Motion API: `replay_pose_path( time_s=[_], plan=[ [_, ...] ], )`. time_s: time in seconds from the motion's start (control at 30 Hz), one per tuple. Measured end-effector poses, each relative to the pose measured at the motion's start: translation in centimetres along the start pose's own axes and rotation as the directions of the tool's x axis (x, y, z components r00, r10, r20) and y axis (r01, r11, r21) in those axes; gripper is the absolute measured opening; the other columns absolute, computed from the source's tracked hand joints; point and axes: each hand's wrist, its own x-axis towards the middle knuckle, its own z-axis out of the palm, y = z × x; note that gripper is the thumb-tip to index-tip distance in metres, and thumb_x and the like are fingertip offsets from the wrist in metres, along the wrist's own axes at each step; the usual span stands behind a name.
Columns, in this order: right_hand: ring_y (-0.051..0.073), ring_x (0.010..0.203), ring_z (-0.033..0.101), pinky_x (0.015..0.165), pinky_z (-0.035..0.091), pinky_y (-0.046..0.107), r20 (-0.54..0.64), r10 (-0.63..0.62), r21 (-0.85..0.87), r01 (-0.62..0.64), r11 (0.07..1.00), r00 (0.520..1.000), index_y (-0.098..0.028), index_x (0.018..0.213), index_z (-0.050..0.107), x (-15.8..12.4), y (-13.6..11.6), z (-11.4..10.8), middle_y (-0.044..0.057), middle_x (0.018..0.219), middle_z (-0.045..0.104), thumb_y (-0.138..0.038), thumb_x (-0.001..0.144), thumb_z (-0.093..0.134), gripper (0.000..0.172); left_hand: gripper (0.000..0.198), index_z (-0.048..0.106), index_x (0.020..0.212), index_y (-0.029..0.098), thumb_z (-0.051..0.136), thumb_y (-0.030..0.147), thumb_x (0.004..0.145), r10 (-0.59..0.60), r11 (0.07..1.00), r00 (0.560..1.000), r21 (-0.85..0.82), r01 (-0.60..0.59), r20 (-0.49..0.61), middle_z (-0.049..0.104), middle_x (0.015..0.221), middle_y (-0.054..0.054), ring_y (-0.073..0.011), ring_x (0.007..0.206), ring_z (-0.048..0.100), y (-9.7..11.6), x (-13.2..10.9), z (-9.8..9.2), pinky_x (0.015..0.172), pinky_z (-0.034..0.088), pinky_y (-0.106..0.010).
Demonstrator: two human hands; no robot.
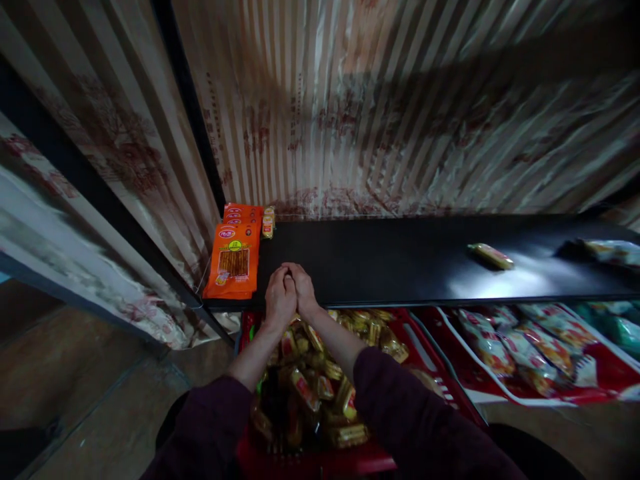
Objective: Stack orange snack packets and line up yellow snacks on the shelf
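Observation:
My left hand (280, 298) and my right hand (302, 288) are pressed together at the front of a black shelf (370, 260). Their fingers curl inward and meet, and whatever may lie between them is hidden. Just left of them lies a stack of orange snack packets (233, 260). Behind, near the back edge, stand small gold-wrapped snacks (269, 223). Under my forearms, a red basket (400, 327) holds many gold-wrapped snacks (305, 389).
One gold-wrapped snack (491, 256) lies on the shelf to the right, with a clear-wrapped packet (613, 253) farther along. A second red basket (600, 395) holds white and red packets (537, 347). Black posts (193, 107) and a striped curtain (320, 133) bound the shelf.

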Motion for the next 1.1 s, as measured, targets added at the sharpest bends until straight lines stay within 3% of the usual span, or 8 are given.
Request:
replay_pose_path(
  time_s=[0.4, 0.67, 0.87, 1.1],
  plan=[
    [0.020, 0.100, 0.057, 0.093, 0.046, 0.036, -0.050, -0.013, 0.054, 0.015, 0.998, 0.999, -0.014, 0.109, 0.060, -7.7, -0.4, -1.0, 0.011, 0.106, 0.062, -0.009, 0.077, 0.042, 0.037, 0.035, 0.059, 0.111, 0.015, 0.036, 0.020, 0.085, 0.091, 0.992, 0.996, -0.084, -0.089, 0.011, 0.061, 0.120, -0.013, -0.0191, 0.114, 0.055, -0.8, -7.3, -0.4, 0.103, 0.040, -0.036],
    [0.019, 0.102, 0.056, 0.095, 0.045, 0.035, -0.078, 0.010, 0.114, -0.001, 0.993, 0.997, -0.017, 0.113, 0.059, -10.8, 0.9, -0.3, 0.009, 0.108, 0.061, -0.008, 0.075, 0.042, 0.043, 0.036, 0.059, 0.113, 0.014, 0.036, 0.021, 0.086, 0.170, 0.984, 0.985, -0.059, -0.169, 0.009, 0.059, 0.124, -0.014, -0.0201, 0.117, 0.053, -2.5, -10.2, 0.1, 0.104, 0.040, -0.037],
    [0.020, 0.095, 0.057, 0.091, 0.046, 0.037, -0.033, 0.066, 0.102, -0.062, 0.993, 0.997, -0.021, 0.107, 0.062, -12.7, 3.5, 1.3, 0.007, 0.098, 0.063, -0.007, 0.074, 0.043, 0.040, 0.036, 0.059, 0.112, 0.014, 0.036, 0.017, 0.084, 0.038, 0.999, 0.984, 0.004, -0.039, 0.173, 0.060, 0.122, -0.013, -0.0197, 0.116, 0.054, -4.9, -11.1, 1.1, 0.104, 0.040, -0.037],
    [0.020, 0.091, 0.059, 0.085, 0.048, 0.035, 0.054, 0.147, 0.003, -0.147, 0.989, 0.988, -0.017, 0.104, 0.063, -14.3, 6.1, 3.5, 0.010, 0.098, 0.065, -0.009, 0.078, 0.042, 0.035, 0.032, 0.062, 0.107, 0.016, 0.039, 0.018, 0.084, -0.160, 0.984, 0.933, 0.126, 0.126, 0.321, 0.063, 0.119, -0.011, -0.0198, 0.115, 0.055, -7.3, -11.0, 1.4, 0.105, 0.038, -0.035]
  ],
)
